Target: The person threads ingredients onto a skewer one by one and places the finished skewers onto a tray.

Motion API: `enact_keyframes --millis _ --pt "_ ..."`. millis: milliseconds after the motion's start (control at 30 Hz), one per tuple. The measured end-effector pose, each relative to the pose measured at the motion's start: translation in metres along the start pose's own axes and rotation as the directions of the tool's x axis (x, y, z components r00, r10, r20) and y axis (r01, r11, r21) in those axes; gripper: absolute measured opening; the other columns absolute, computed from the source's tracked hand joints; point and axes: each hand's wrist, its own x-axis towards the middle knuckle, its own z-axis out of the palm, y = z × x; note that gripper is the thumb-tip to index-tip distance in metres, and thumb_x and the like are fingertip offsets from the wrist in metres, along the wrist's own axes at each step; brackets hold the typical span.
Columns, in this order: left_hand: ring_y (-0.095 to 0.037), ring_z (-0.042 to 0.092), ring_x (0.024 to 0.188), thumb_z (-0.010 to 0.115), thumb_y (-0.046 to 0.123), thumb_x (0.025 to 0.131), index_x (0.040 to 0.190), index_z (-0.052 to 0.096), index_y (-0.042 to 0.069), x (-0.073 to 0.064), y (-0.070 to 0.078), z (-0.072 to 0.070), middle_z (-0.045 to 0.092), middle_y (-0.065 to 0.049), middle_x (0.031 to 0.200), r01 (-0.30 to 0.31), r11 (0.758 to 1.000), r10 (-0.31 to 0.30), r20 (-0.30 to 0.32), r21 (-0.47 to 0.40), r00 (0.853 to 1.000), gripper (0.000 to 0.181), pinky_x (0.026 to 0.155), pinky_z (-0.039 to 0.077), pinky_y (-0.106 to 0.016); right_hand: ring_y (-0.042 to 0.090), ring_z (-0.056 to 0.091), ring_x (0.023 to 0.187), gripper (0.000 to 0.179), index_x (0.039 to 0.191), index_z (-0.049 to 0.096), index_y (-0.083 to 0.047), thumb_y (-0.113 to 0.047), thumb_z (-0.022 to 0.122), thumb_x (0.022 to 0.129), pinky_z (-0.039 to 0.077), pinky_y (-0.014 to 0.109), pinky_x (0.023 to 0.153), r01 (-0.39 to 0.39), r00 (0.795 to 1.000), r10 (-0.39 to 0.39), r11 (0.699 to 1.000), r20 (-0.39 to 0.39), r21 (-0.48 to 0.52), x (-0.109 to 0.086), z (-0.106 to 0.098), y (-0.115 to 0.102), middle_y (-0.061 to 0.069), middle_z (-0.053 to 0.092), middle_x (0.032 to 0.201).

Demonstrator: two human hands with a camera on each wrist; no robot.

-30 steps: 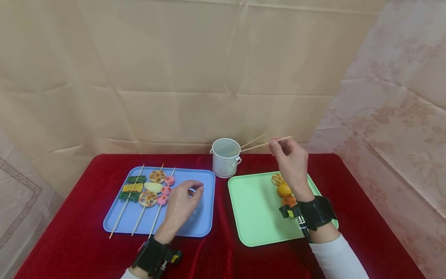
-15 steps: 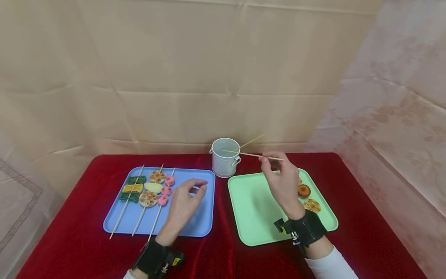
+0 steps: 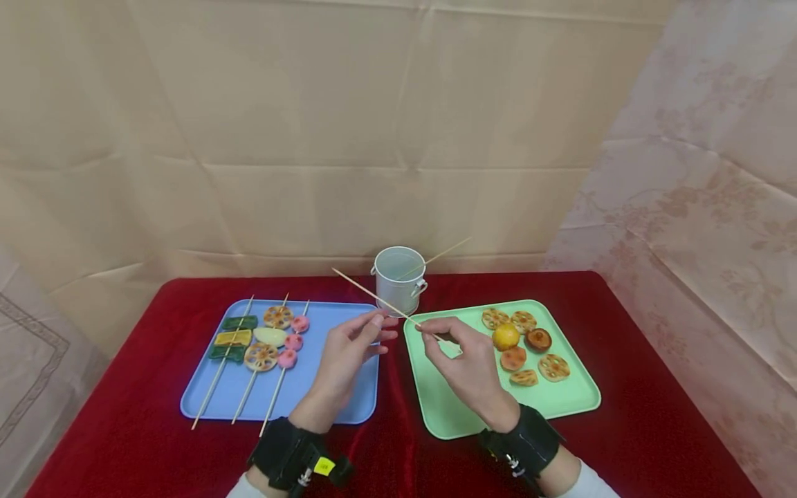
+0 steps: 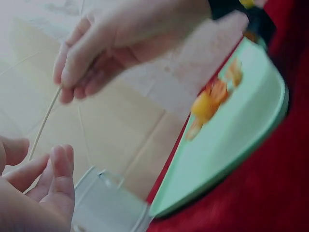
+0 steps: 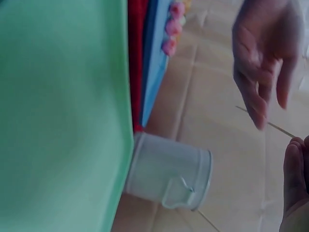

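Note:
My right hand (image 3: 467, 360) pinches a thin bamboo skewer (image 3: 367, 292) near one end, above the left part of the green tray (image 3: 436, 408). The skewer slants up and left, across the front of the white bucket (image 3: 398, 287). Beside it is my left hand (image 3: 351, 353), at the right side of the blue tray (image 3: 358, 408). In the right wrist view, the left thumb and fingers (image 5: 259, 118) stand apart, with the skewer passing by the fingertips. The left wrist view has the skewer (image 4: 46, 118) running from the right fingertips down behind the left hand (image 4: 38, 193).
Another skewer (image 3: 445, 252) leans in the bucket. Three loaded skewers lie on the blue tray, with green and yellow pieces (image 3: 233, 338), lotus root slices (image 3: 261, 357) and pink balls (image 3: 287, 359). Loose lotus slices (image 3: 553, 367), a yellow ball (image 3: 506, 337) and a mushroom-like piece (image 3: 538, 339) lie on the green tray.
My right hand has drawn one skewer out of the bucket and brought it left and down. My left hand has moved right and turned toward it, its fingers now spread near the skewer.

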Motion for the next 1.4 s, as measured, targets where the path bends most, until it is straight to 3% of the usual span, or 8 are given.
enact_keyframes --millis 167,367,533,733,900,1033,1200,1400 --pt "-0.013 0.071 0.096 0.058 0.018 0.107 0.135 0.061 -0.010 -0.003 -0.002 0.004 0.076 -0.010 0.113 0.078 0.983 -0.081 -0.008 -0.164 0.997 0.039 0.079 0.055 -0.022 0.017 0.074 0.090 0.027 0.105 0.076 -0.008 0.010 0.075 0.084 0.057 0.023 0.083 0.018 0.999 -0.019 1.000 0.035 0.013 -0.006 0.009 0.001 0.002 0.078 0.101" --pt "-0.011 0.072 0.089 0.059 0.013 0.106 0.131 0.063 -0.010 -0.003 -0.005 0.006 0.076 -0.004 0.099 0.099 0.964 -0.111 -0.035 -0.246 0.993 0.034 0.073 0.054 -0.021 0.016 0.074 0.088 0.029 0.105 0.076 -0.008 0.010 0.077 0.083 0.059 0.028 0.079 0.058 0.997 -0.058 0.998 0.050 -0.003 -0.009 0.015 0.004 0.002 0.077 0.100" --pt "-0.010 0.071 0.085 0.060 0.010 0.105 0.124 0.064 -0.010 -0.002 -0.007 0.007 0.074 -0.003 0.093 0.096 0.965 -0.113 -0.059 -0.244 0.992 0.028 0.070 0.054 -0.020 0.014 0.074 0.088 0.026 0.106 0.076 -0.009 0.004 0.081 0.084 0.058 0.024 0.080 0.048 0.995 -0.046 0.999 0.087 -0.024 -0.010 0.016 0.004 0.001 0.077 0.101" --pt "-0.011 0.071 0.086 0.056 0.010 0.106 0.110 0.063 -0.001 -0.002 -0.009 0.003 0.076 -0.005 0.096 0.089 0.971 -0.104 -0.060 -0.220 0.993 0.014 0.071 0.053 -0.022 0.011 0.072 0.087 0.025 0.108 0.076 -0.012 -0.008 0.084 0.084 0.058 0.028 0.077 0.017 0.991 -0.006 0.997 0.136 -0.080 -0.009 0.007 0.004 -0.002 0.076 0.102" --pt "-0.015 0.073 0.087 0.049 0.010 0.107 0.102 0.058 0.003 -0.002 -0.009 -0.004 0.077 -0.010 0.100 0.082 0.985 -0.090 -0.048 -0.149 0.995 0.012 0.073 0.054 -0.028 0.010 0.072 0.087 0.015 0.104 0.077 -0.013 -0.013 0.080 0.089 0.059 0.034 0.076 -0.072 0.988 0.090 0.986 0.123 -0.147 -0.002 -0.012 0.012 -0.004 0.076 0.098" --pt "-0.019 0.074 0.087 0.048 0.011 0.106 0.102 0.057 0.001 -0.004 -0.010 -0.011 0.076 -0.016 0.101 0.075 0.996 -0.078 -0.065 -0.046 0.995 0.013 0.072 0.055 -0.030 0.013 0.071 0.086 0.009 0.101 0.077 -0.011 -0.016 0.076 0.094 0.059 0.040 0.076 -0.192 0.965 0.228 0.950 0.128 -0.244 0.008 -0.033 0.028 -0.003 0.075 0.094" --pt "-0.017 0.071 0.077 0.050 0.010 0.107 0.101 0.056 -0.001 -0.007 -0.013 -0.019 0.071 -0.011 0.082 0.061 0.997 -0.057 -0.080 0.046 0.995 0.014 0.067 0.055 -0.029 0.019 0.070 0.086 0.015 0.105 0.077 -0.010 -0.021 0.069 0.100 0.058 0.041 0.077 -0.291 0.924 0.356 0.891 0.140 -0.348 0.022 -0.061 0.056 0.001 0.075 0.095" --pt "-0.015 0.068 0.071 0.049 0.008 0.107 0.106 0.054 -0.007 -0.011 -0.017 -0.028 0.061 -0.008 0.075 0.048 0.993 -0.040 -0.077 0.111 0.996 0.015 0.063 0.055 -0.028 0.024 0.067 0.089 0.021 0.113 0.075 -0.006 -0.021 0.066 0.102 0.054 0.041 0.078 -0.358 0.846 0.491 0.812 0.208 -0.460 0.036 -0.086 0.083 0.009 0.075 0.104"
